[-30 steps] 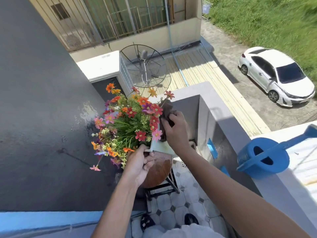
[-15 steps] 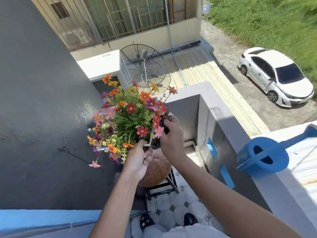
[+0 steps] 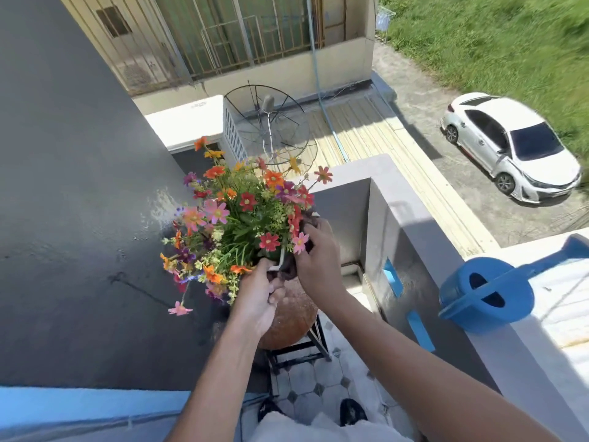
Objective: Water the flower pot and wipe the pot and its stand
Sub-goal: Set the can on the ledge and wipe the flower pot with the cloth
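Note:
A round brown flower pot [image 3: 294, 317] full of colourful flowers [image 3: 242, 218] sits on a black metal stand [image 3: 302, 349] in the balcony corner. My left hand [image 3: 259, 298] grips the pot's near rim. My right hand [image 3: 315, 253] holds a dark cloth [image 3: 287, 267] pressed against the rim on the right side, partly hidden by blooms. A blue watering can [image 3: 490, 291] rests on the parapet ledge to the right, apart from both hands.
A dark grey wall [image 3: 70, 218] rises on the left, close to the flowers. The grey parapet [image 3: 414, 237] encloses the corner on the right. Tiled floor [image 3: 318, 384] and my shoes lie below. Far down are a satellite dish [image 3: 271, 122] and a white car [image 3: 513, 148].
My right hand with the cloth has slid along the pot's rim toward my left hand. The white patch of rim seen before is now mostly covered. The view has shifted slightly.

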`<state>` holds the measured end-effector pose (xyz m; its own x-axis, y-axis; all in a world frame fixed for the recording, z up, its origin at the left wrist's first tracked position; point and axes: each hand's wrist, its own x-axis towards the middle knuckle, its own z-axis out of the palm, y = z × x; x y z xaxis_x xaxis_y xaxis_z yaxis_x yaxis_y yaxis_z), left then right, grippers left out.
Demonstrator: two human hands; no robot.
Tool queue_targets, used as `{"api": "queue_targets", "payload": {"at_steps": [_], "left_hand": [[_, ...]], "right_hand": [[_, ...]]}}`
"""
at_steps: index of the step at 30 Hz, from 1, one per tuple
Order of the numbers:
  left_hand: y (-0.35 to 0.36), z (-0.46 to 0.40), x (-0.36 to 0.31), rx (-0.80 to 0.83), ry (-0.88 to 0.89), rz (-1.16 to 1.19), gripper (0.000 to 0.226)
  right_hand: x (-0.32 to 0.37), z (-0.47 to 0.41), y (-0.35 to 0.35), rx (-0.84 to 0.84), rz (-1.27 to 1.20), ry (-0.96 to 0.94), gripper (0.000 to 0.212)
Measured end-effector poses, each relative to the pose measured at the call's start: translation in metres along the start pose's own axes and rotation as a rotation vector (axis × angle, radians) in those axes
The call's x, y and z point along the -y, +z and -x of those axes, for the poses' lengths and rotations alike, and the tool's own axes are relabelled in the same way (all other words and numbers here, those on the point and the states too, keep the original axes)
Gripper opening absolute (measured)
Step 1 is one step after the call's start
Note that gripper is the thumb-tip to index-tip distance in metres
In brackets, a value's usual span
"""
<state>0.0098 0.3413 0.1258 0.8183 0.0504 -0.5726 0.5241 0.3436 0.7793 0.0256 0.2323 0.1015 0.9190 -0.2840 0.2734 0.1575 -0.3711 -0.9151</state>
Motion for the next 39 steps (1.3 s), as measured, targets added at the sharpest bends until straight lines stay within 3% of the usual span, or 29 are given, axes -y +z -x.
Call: {"api": "queue_targets", "payload": {"at_steps": [5, 9, 18, 25, 29, 35, 39], "left_hand": [[-0.008, -0.002, -0.004, 0.028, -0.088, 0.121, 0.019], [-0.015, -0.003, 0.000, 0.017, -0.092, 0.130, 0.021], [-0.006, 0.001, 0.008, 0.026, -0.058, 0.072, 0.019], [-0.016, 0.008, 0.006, 0.083, -0.073, 0.040, 0.018], [-0.010, 0.003, 0.007, 0.075, -0.056, -0.001, 0.021], [-0.004, -0.003, -0.004, 0.016, -0.053, 0.111, 0.017], [-0.006, -0.004, -0.002, -0.001, -0.043, 0.074, 0.023]], "right_hand": [[-0.024, 0.006, -0.004, 0.061, 0.056, -0.092, 0.011], [-0.062, 0.019, -0.009, 0.138, 0.150, 0.061, 0.014], [-0.005, -0.017, 0.002, 0.048, -0.036, -0.091, 0.011], [-0.068, -0.042, -0.019, -0.015, 0.131, 0.203, 0.024], [-0.033, -0.046, -0.012, 0.009, 0.036, 0.069, 0.027], [-0.012, -0.003, -0.008, 0.111, -0.018, -0.197, 0.006], [-0.055, 0.035, -0.007, 0.181, 0.023, -0.098, 0.006]]}}
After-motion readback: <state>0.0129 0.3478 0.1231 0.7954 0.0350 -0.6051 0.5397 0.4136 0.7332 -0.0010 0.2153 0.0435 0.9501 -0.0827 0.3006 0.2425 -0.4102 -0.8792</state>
